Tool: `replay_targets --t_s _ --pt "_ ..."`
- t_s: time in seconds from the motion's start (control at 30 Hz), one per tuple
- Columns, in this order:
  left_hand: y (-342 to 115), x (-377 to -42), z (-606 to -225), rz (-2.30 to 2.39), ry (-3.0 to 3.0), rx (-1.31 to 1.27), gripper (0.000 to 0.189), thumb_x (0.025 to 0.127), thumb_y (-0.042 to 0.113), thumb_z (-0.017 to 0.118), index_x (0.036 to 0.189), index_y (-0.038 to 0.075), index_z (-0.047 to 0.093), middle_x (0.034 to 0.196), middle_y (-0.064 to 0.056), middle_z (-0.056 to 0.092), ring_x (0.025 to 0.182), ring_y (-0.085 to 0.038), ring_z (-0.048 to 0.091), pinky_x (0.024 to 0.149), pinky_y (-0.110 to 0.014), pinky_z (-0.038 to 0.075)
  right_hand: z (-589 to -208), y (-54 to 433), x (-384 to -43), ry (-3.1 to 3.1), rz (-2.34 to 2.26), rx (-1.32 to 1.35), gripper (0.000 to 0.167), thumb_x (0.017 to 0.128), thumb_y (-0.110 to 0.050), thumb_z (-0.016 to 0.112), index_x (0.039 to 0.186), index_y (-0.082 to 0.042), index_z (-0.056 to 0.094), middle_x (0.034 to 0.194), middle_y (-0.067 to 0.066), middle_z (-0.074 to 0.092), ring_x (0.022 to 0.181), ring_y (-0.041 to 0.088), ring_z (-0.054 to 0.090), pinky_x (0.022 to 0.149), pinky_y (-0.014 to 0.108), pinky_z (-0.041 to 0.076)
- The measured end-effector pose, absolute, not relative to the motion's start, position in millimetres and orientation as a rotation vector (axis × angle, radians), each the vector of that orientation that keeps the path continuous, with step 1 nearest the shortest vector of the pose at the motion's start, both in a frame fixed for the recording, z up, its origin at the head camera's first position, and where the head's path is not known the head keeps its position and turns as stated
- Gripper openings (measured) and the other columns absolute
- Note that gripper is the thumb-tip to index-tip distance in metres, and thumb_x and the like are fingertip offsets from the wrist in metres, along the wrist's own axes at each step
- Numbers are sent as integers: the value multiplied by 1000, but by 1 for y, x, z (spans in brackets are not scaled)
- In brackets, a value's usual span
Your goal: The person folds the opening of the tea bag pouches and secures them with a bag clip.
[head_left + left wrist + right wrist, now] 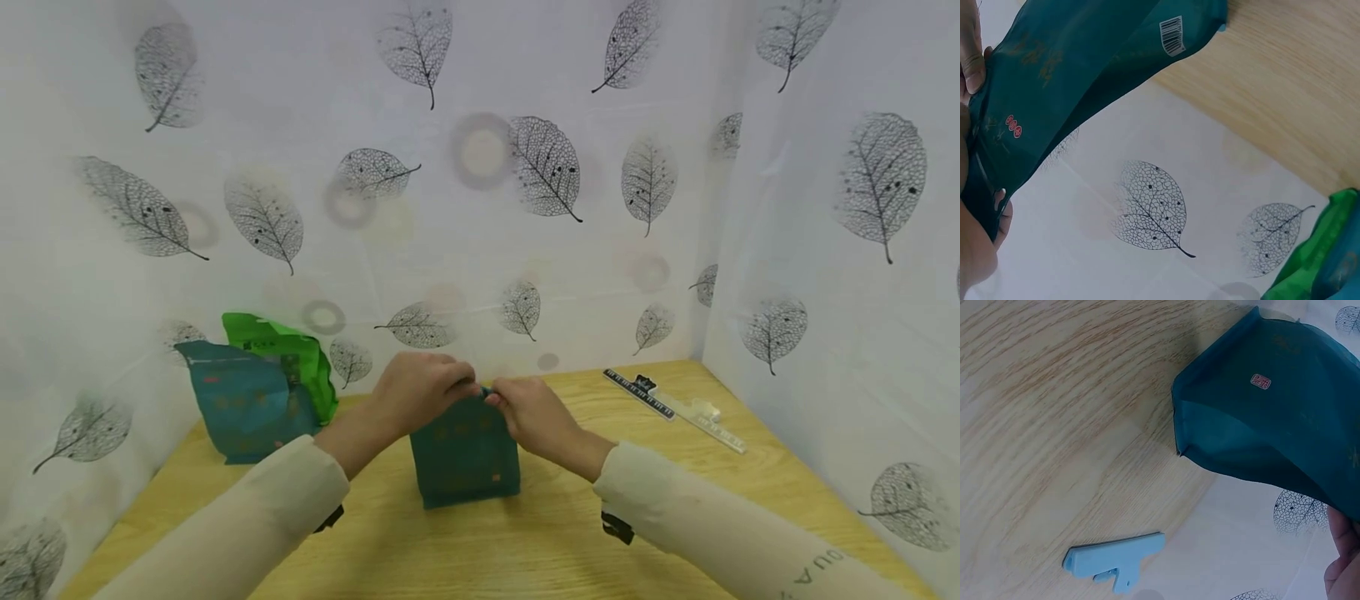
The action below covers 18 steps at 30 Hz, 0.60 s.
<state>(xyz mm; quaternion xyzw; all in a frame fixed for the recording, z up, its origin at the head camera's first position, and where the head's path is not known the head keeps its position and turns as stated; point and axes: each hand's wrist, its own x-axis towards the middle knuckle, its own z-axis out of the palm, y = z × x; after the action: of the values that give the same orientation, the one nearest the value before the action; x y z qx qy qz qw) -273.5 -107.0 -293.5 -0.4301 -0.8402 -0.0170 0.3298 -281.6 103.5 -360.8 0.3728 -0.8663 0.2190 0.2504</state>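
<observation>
Our L hand [423, 385] & R hand [536, 412] fingers pinch the teal bag [467, 462] up top, prob. to keep it closed, black clip [639, 394] right of it.

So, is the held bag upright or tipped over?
Upright: the teal bag is base-down, left hand and right hand gripping its top.

Pale leaf-print walls [465, 242] around a wood-grain surface [555, 542]
Dark veined leaves [551, 167] and faint rings [324, 317] dot the walls in soft light

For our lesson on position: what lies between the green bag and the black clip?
The head view shows the left hand, right hand and the teal bag they grip.
</observation>
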Motion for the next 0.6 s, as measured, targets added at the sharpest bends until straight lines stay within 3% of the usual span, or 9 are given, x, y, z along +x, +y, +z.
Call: replay_targets --t_s 0.3,0.43,0.6 --pt "-104 -274 -292 -33 -2223 -1133 14 88 36 74 89 22 76 72 8 68 56 -5 58 47 -19 40 -358 105 -277 -2374 650 1007 25 102 -19 56 78 -12 53 60 -7 38 52 2 32 50 18 32" --pt "-105 -275 -294 -17 -2205 -1129 15 88 37 74 88 22 76 73 9 68 54 -5 58 46 -18 39 -357 103 -273 -2374 690 1010 19 104 -17 52 88 -10 58 70 -5 49 63 7 43 59 23 40" --pt "-106 -275 -297 -18 -2184 -1126 15 89 37 73 87 22 76 75 8 70 55 -5 59 48 -19 42 -354 99 -271 -2331 660 1012 15 104 -14 51 106 -8 64 96 2 68 88 17 63 79 35 52"
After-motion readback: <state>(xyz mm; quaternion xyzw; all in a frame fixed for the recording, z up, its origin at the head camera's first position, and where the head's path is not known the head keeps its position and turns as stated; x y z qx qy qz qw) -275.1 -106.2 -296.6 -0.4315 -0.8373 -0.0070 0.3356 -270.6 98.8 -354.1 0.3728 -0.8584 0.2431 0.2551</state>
